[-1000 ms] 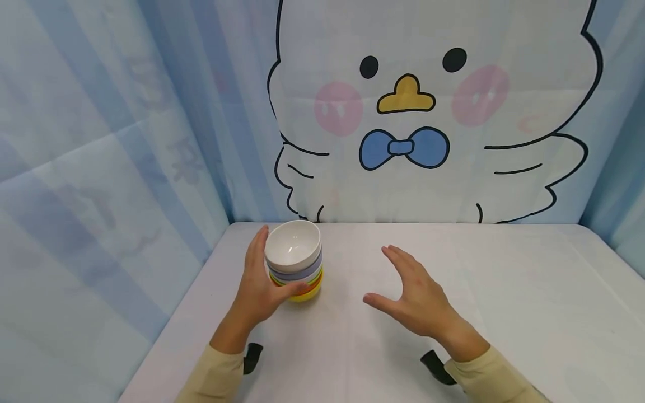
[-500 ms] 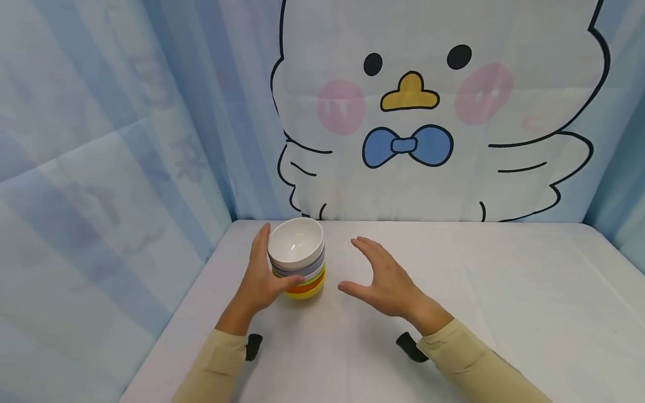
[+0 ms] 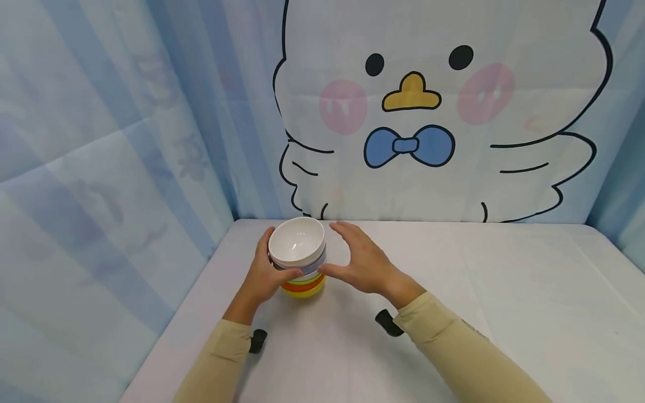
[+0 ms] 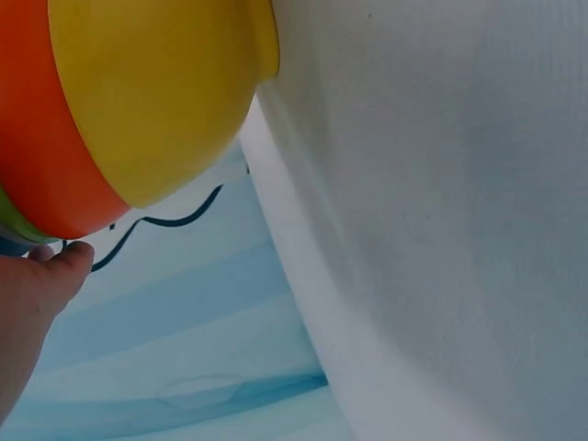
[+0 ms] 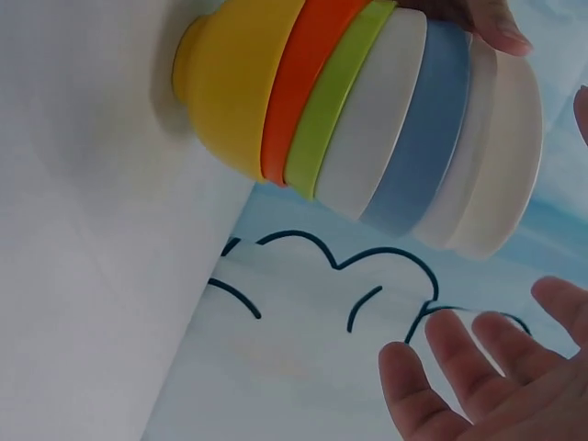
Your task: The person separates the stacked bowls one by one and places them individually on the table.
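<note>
Head view: a pale blue curtain (image 3: 252, 112) printed with a large cartoon chick (image 3: 403, 187) hangs behind a white table (image 3: 504, 291). Near the table's far edge, toward its far left corner, stands a stack of nested bowls (image 3: 314, 267). Over the last second the right hand (image 3: 367, 266) has come in leftward to just beside it, fingers spread, grasping nothing. The left hand (image 3: 264, 279) holds the stack's left side between curved fingers and thumb, the thumb slightly higher than before. Hands now flank the stack, which suggests handling shared between both. Right-wrist view: a yellow bowl (image 5: 230, 92) is lowest, on the table, then orange (image 5: 299, 83), lime green (image 5: 331, 96), white (image 5: 377, 110) and blue (image 5: 427, 129) ones, with paler bowls (image 5: 510, 156) uppermost.
</note>
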{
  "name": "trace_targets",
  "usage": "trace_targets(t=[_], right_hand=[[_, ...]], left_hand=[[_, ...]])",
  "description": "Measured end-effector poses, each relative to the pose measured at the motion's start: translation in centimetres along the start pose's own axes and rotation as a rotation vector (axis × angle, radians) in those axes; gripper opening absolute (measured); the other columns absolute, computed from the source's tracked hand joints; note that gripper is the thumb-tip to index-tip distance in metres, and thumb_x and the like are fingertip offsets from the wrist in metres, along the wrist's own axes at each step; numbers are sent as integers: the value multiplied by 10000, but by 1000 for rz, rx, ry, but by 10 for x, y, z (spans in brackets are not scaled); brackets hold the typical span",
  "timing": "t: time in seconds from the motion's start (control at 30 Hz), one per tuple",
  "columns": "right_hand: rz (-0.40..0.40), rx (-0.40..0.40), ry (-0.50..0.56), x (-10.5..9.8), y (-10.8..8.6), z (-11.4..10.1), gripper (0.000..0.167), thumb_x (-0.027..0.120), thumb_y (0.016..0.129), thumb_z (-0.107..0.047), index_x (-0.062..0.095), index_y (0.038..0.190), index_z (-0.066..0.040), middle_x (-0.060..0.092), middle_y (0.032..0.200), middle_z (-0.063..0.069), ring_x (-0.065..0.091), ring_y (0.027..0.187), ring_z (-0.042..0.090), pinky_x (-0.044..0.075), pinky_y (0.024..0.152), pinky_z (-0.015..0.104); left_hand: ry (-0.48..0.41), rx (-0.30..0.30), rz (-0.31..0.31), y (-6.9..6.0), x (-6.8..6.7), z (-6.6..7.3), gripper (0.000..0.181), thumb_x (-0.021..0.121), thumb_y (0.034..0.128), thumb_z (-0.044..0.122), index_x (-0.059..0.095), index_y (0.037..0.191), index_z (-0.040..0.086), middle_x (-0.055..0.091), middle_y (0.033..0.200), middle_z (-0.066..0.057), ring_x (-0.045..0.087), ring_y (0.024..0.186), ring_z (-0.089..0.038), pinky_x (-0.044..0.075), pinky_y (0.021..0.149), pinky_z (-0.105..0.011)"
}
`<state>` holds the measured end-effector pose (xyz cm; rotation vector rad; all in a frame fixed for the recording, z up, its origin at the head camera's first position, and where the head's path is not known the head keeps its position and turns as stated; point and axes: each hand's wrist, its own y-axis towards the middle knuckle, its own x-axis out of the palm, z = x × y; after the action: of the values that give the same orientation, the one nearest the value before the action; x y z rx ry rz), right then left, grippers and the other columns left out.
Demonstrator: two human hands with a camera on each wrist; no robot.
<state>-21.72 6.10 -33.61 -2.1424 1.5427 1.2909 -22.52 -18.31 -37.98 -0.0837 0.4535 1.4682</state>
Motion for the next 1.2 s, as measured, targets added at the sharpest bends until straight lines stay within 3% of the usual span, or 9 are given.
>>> trace_targets(t=[0.23,0.53,0.67,0.97,1.2], right_hand=[[-33,-35,1,-3,15,1,843,787,845,-426,410,1525,-100,335,1579,152,330,1428,374,343,1082,617],[-121,10,98,4,37,-8,870,812,825,-418,396,1539,-144,329,1591,84,355,1415,321,377,1078,572],[-151,28,80,9,43,-12,871,810,818,-428,402,1538,-154,297,1604,106,319,1432,338,383,1073,572],[-173,85,81,20,51,-10,883,833,788,-442,433,1510,-126,266,1614,123,331,1419,347,425,1048,542],[-133,98,165,27,53,-5,971,865,754,-410,360,1523,-102,377,1527,104,448,1299,294,480,1007,489]], left_hand=[[-33,6,4,3,0,-3,1137,859,795,103,42,1585,43,252,1583,-179,303,1415,-368,228,1167,-546],[-9,-1,37,5,3,-5,1124,866,787,136,70,1577,52,319,1544,-160,372,1365,-362,329,1121,-540],[-18,8,44,5,4,-5,1108,865,785,125,88,1570,40,322,1537,-168,385,1348,-368,344,1115,-532],[-8,11,49,5,6,-6,1100,874,779,161,113,1562,31,333,1525,-164,396,1336,-360,351,1114,-520],[-3,5,46,5,5,-6,1111,877,779,211,113,1571,59,344,1518,-141,403,1335,-344,367,1104,-517]])
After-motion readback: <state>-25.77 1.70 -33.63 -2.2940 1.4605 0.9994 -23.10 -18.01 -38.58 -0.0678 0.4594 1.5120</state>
